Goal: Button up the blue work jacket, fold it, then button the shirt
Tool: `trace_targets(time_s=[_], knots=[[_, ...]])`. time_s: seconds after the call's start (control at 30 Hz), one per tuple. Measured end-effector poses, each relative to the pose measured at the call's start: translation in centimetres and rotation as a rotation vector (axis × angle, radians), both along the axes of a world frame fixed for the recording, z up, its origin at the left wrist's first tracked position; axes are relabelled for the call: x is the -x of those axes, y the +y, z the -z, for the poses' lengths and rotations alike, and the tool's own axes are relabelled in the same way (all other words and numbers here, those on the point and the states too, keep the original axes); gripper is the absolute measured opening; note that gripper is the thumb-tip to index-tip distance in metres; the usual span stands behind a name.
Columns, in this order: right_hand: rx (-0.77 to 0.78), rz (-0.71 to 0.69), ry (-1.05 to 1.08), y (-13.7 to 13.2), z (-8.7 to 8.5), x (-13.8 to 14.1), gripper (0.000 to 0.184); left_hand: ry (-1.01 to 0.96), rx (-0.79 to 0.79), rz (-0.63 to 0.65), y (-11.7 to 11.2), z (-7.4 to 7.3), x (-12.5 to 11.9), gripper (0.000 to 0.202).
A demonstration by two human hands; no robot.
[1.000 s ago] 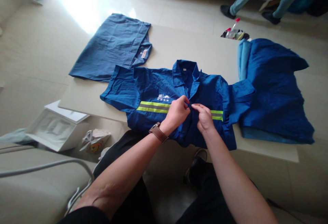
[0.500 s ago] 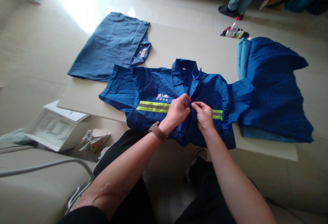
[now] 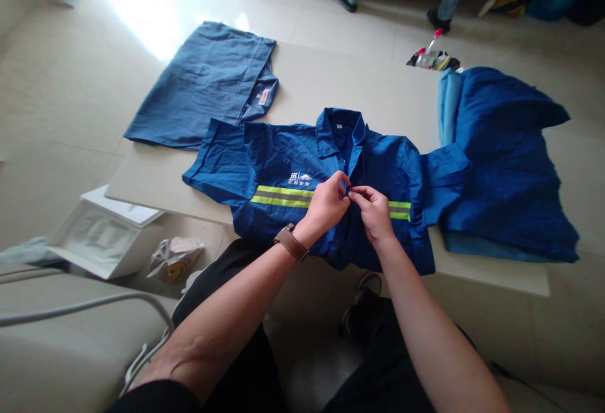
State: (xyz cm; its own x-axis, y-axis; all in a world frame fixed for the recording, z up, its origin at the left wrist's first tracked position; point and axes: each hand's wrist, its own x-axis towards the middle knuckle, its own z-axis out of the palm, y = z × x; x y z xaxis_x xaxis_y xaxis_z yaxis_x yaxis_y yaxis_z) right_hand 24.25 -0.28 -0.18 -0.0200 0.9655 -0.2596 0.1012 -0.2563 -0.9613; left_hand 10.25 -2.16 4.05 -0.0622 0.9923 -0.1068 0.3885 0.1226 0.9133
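Blue work shirt [image 3: 283, 161] lies flat, front upward, on a pale board [image 3: 359, 91]; its collar [image 3: 338, 132] points away from the person and its hem toward the person, so the long axis runs from near to far; the sleeves spread to both sides; the hem hangs a little past the near board edge; the left hand [image 3: 326, 205], with a brown watch strap [image 3: 290, 243], and the right hand [image 3: 373, 214] stand close together at the shirt front; their fingertips [image 3: 343, 180] pinch the front opening together at the level of the reflective stripe [image 3: 278, 195]; what is between them is too hidden to tell; the right sleeve touches a bunched blue garment [image 3: 501, 161]; the left sleeve touches a folded blue shirt [image 3: 203, 85]; the board continues beyond the collar to its far edge.
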Motion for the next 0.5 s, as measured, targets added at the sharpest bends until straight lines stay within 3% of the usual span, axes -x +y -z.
trace_targets(time_s=[0.3, 0.5], knots=[[-0.082, 0.011, -0.081, -0.1, -0.2, 0.1, 0.03, 0.077, 0.067, 0.017, -0.1, -0.4, 0.2, 0.025], [-0.141, 0.005, -0.135, 0.1, -0.6, 0.1, 0.039, 0.371, 0.13, 0.073, -0.2, -0.2, 1.0, 0.028]])
